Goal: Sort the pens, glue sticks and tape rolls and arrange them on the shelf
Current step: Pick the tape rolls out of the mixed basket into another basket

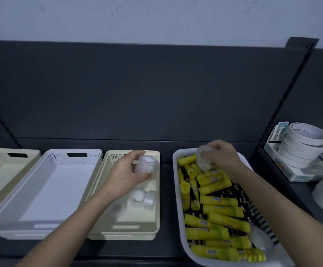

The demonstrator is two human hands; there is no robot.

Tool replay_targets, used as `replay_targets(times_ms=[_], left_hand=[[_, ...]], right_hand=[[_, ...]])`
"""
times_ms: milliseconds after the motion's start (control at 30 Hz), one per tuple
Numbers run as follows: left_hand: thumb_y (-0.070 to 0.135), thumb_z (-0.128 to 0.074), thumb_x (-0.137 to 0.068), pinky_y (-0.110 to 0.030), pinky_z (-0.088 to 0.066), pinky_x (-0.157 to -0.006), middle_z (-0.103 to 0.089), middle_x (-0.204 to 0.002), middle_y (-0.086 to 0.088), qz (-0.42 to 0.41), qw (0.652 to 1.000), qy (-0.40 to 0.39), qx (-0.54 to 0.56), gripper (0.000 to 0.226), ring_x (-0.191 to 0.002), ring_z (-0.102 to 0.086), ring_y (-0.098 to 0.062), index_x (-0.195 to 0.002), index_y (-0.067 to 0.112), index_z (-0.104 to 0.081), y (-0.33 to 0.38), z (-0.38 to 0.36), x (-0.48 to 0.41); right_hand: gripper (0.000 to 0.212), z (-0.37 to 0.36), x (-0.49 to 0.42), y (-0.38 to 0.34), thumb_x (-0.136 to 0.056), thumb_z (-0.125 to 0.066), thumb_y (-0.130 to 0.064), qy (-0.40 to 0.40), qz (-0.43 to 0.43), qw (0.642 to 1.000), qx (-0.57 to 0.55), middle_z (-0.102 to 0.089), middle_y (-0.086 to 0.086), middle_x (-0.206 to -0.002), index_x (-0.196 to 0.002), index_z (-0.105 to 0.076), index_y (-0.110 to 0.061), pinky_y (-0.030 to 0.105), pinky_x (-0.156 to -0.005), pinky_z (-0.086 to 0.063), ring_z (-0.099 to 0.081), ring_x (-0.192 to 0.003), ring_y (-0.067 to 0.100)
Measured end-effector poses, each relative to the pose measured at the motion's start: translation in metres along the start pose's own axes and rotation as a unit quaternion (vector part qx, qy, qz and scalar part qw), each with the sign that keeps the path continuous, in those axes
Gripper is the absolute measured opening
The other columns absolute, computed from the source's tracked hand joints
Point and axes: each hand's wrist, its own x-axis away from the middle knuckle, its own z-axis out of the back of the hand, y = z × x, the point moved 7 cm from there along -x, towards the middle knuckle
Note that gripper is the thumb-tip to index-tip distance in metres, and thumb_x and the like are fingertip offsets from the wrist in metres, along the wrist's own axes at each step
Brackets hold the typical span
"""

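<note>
Head view: glue sticks [219, 201], labels blurred

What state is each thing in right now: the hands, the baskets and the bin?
Left hand, holds a tape roll over the cream basket.
Right hand, grips another tape roll above the white bin.
Cream basket, holds several loose rolls.
White bin, crowded with glue sticks and pens.

Clear tape roll [145, 164] gripped in my left hand [126, 176] over cream basket [126, 235]; more rolls [137, 196] lie inside. Second roll [204, 159], blurred, in my right hand [221, 155] above white bin [176, 170] of jumbled yellow glue sticks [220, 211] and black pens [243, 199].
</note>
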Motion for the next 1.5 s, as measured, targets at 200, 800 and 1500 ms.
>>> replay_targets(times_ms=[200,800,1500], left_hand=[[0.015,-0.078,-0.071,-0.03,-0.052,-0.08,-0.062,-0.11,0.005,0.024,0.991,-0.048,-0.12,0.058,-0.091,-0.065,-0.016,-0.124,0.021,-0.054,-0.039,0.028,-0.001],[0.025,-0.071,-0.079,-0.018,-0.038,-0.09,-0.055,-0.132,0.0,-0.036,0.964,-0.126,-0.233,0.058,-0.119,-0.052,-0.015,-0.133,0.018,-0.053,-0.071,0.016,0.002],[0.029,-0.065,-0.087,-0.002,-0.028,-0.088,-0.05,-0.123,0.015,-0.297,0.914,-0.24,-0.142,0.044,-0.111,-0.042,0.003,-0.13,0.025,-0.055,0.086,-0.143,0.039]], right_hand=[[0.038,-0.068,0.032,-0.069,-0.074,-0.076,-0.018,-0.127,0.103,0.985,0.047,-0.059,0.002,-0.109,-0.11,-0.063,-0.02,0.027,-0.069,-0.055,-0.061,-0.092,0.017],[0.059,-0.189,0.068,-0.045,-0.078,-0.068,-0.015,-0.293,0.258,0.826,0.408,-0.043,0.006,-0.132,-0.132,-0.045,-0.014,0.039,-0.094,-0.048,-0.047,-0.119,0.023],[0.017,0.061,0.113,0.068,-0.081,-0.063,-0.016,-0.189,0.029,0.87,0.455,-0.049,0.006,-0.072,-0.074,-0.053,-0.004,0.028,-0.056,-0.032,-0.046,-0.066,0.021]])
